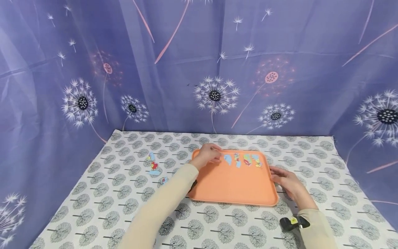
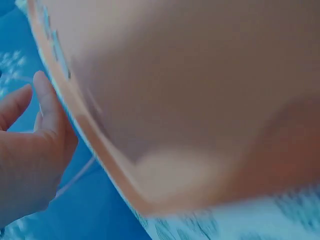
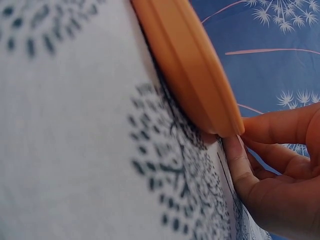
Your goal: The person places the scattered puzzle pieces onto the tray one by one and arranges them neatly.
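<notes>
An orange tray (image 1: 233,185) lies on the patterned cloth, with several flat, colourful picture pieces (image 1: 247,160) in a row along its far side. Over the tray's far left corner is my left hand (image 1: 209,154), beside the leftmost piece (image 1: 228,159). In the left wrist view its thumb and forefinger stand apart, and nothing shows between them. My right hand (image 1: 290,184) pinches the tray's right edge. The right wrist view shows the thumb (image 3: 237,155) and forefinger meeting at the orange rim (image 3: 225,112).
Several more picture pieces (image 1: 154,166) lie on the cloth left of the tray, one (image 1: 163,180) nearer my left sleeve. The white cloth (image 1: 217,226) has grey tree prints. Purple dandelion curtains (image 1: 174,86) stand behind and at both sides.
</notes>
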### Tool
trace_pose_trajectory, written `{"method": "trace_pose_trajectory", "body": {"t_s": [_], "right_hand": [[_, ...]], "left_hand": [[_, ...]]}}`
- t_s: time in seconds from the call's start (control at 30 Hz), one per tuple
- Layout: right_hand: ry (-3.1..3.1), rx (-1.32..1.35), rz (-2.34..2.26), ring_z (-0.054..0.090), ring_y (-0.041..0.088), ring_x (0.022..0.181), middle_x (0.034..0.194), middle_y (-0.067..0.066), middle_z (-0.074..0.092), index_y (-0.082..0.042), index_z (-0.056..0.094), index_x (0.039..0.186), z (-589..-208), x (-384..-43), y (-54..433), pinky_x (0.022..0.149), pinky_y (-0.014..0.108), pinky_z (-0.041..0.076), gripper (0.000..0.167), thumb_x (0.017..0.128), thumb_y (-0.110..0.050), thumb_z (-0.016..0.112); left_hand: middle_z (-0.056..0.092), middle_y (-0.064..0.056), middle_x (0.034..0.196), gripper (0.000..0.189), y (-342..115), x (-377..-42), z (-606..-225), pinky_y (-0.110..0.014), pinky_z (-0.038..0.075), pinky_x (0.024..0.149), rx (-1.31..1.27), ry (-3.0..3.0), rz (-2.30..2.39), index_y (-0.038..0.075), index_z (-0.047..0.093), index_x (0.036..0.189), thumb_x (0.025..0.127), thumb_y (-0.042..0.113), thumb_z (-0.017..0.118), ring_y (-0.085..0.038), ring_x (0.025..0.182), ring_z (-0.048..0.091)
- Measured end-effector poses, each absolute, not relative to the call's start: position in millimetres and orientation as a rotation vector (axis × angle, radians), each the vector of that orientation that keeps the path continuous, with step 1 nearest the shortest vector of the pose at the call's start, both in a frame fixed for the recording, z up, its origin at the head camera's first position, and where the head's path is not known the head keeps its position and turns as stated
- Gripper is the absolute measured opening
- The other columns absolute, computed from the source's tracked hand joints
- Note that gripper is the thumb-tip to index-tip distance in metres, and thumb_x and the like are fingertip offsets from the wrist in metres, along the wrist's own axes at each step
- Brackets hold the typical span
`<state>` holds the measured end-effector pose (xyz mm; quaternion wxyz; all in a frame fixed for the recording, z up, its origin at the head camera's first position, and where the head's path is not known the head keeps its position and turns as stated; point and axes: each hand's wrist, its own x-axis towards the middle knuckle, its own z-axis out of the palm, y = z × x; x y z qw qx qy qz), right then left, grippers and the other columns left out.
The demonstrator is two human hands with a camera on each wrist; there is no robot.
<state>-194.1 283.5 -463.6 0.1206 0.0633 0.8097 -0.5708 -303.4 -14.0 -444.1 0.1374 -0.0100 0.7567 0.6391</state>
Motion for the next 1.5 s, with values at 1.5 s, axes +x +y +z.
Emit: {"method": "trace_pose_trajectory", "body": {"t_s": [1.5], "right_hand": [[2.384, 0.131, -1.647, 0.056, 0.029, 0.114, 0.138, 0.029, 0.043, 0.005, 0.029, 0.147, -461.9, -192.8, 286.0, 0.104, 0.045, 0.046, 0.058, 0.097, -0.011, 0.053]], "left_hand": [[0.059, -0.015, 0.113, 0.048, -268.8, -275.9, -446.7, -0.020, 0.057, 0.075, -0.572, 2.385, 1.881, -0.004, 0.046, 0.138, 0.093, 0.005, 0.060, -0.007, 0.078, 0.061]]}}
